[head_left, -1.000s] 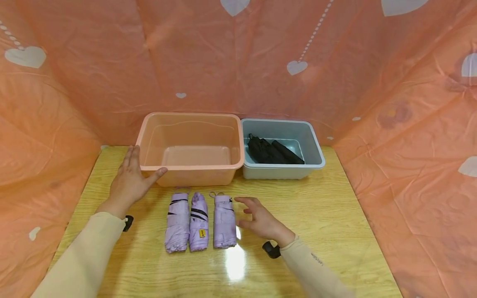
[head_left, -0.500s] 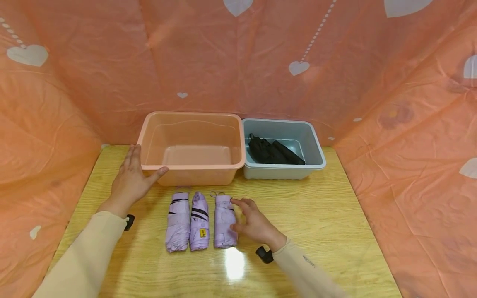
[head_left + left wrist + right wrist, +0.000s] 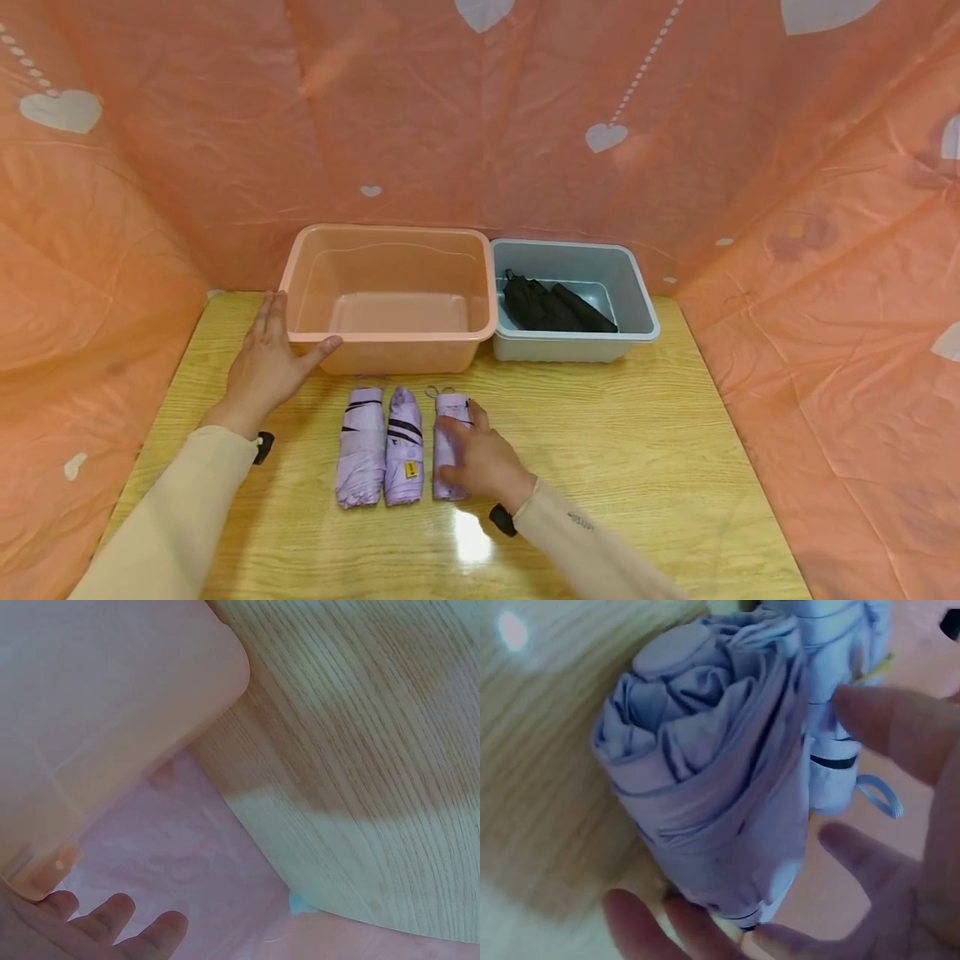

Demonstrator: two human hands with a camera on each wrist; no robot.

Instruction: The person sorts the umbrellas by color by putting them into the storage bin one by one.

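One peach plastic tub [image 3: 397,354] stands at the left hand's [image 3: 264,364] straight fingers, thumb apart at its front rim. One grey-blue tub [image 3: 562,348] sits beyond the right hand [image 3: 486,460], whose fingers spread around the rightmost lilac folded umbrella [image 3: 712,795]; two more lilac umbrellas [image 3: 360,454] lie just left of them.

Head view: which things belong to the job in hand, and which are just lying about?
In the job, it seems:
- right lilac folded umbrella, right grip over it
- peach plastic bin, left grip at its rim
- left lilac umbrella and middle lilac umbrella, probably

Apparently just about, neither grip on them:
- blue-grey bin
- black bundles inside it
- heart-print sheet behind
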